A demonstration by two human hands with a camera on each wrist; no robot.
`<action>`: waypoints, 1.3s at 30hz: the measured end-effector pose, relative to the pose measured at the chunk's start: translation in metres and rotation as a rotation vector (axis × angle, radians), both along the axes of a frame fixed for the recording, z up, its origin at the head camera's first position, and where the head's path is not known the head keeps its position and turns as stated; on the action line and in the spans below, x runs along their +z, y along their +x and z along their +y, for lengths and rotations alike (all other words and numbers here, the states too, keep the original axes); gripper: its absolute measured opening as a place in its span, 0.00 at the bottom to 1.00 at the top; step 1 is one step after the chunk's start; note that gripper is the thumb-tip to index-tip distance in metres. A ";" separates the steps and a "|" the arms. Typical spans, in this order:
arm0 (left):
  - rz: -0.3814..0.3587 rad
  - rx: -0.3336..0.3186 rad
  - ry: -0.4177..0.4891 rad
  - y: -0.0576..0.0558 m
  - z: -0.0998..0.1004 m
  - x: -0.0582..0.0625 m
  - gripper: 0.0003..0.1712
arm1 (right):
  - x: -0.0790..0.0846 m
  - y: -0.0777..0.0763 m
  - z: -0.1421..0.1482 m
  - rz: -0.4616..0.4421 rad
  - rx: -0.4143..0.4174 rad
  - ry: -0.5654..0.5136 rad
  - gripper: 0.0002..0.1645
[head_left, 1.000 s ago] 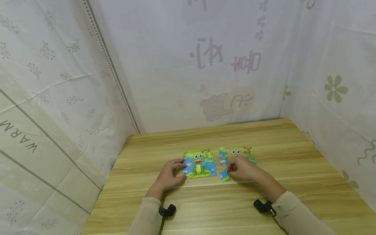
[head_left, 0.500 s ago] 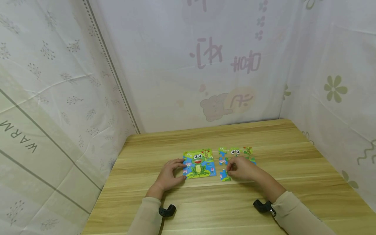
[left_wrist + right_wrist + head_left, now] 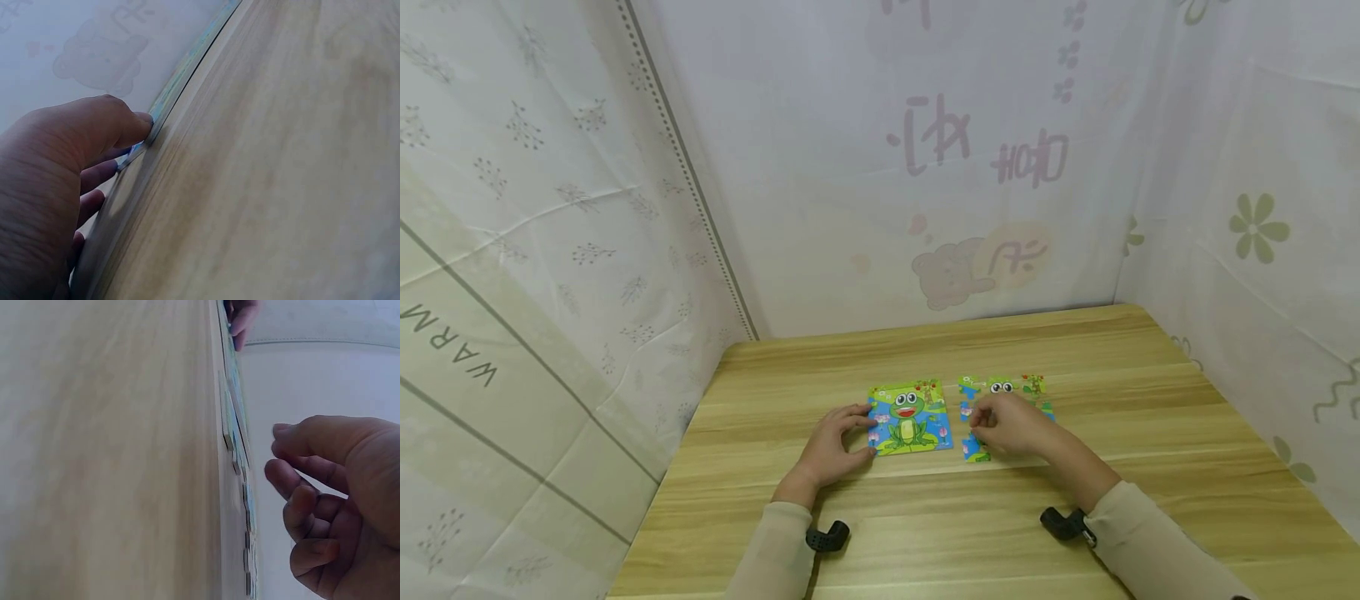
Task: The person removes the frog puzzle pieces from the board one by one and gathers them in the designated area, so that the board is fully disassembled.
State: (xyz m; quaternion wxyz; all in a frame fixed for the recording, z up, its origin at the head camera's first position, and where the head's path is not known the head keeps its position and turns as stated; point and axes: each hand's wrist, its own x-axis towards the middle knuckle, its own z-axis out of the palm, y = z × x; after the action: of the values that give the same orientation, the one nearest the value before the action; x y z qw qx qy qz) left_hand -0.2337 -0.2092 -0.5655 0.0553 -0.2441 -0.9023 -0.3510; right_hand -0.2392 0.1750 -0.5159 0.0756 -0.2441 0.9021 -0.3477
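Note:
The square frog picture (image 3: 910, 421) lies flat on the table in the head view. My left hand (image 3: 832, 446) rests at its left side, fingers spread along the edge and thumb at the near corner; in the left wrist view the thumb (image 3: 134, 128) touches the board's thin edge. To its right lie separate frog jigsaw pieces, among them a lower-left piece (image 3: 974, 451), an eyes piece (image 3: 1002, 387) and a tree piece (image 3: 1034, 383). My right hand (image 3: 1013, 425) hovers over these, fingers loosely bent, with nothing visible between them in the right wrist view. It hides the middle pieces.
The wood-grain table (image 3: 917, 525) extends around the puzzle. Printed curtains (image 3: 835, 167) hang behind and on both sides. A black wrist mount (image 3: 827, 537) sits at the left cuff and another black mount (image 3: 1063, 525) at the right.
My right hand has shifted slightly left and away from me, so it now covers more of the left column of jigsaw pieces. The left hand and the frog picture stay put.

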 end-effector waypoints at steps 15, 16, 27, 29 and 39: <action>0.006 -0.007 -0.003 0.000 0.001 0.000 0.24 | 0.014 -0.019 -0.045 -0.001 0.017 0.031 0.04; 0.008 -0.008 -0.003 0.000 0.001 0.001 0.24 | 0.014 -0.020 -0.048 -0.006 0.019 0.032 0.05; 0.010 0.000 -0.005 0.002 0.002 0.001 0.25 | 0.012 -0.027 -0.074 -0.023 0.097 0.078 0.12; 0.010 0.002 -0.003 0.002 0.002 0.000 0.25 | 0.013 -0.028 -0.077 -0.029 0.099 0.081 0.13; -0.005 -0.004 0.009 0.001 0.001 0.000 0.24 | 0.003 -0.031 -0.089 -0.068 0.110 0.118 0.25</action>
State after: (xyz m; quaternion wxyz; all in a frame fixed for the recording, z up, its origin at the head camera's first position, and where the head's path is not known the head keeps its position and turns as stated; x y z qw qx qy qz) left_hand -0.2327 -0.2085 -0.5655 0.0533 -0.2446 -0.9004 -0.3559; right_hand -0.2705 0.0855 -0.5132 0.1395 -0.2763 0.9032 -0.2975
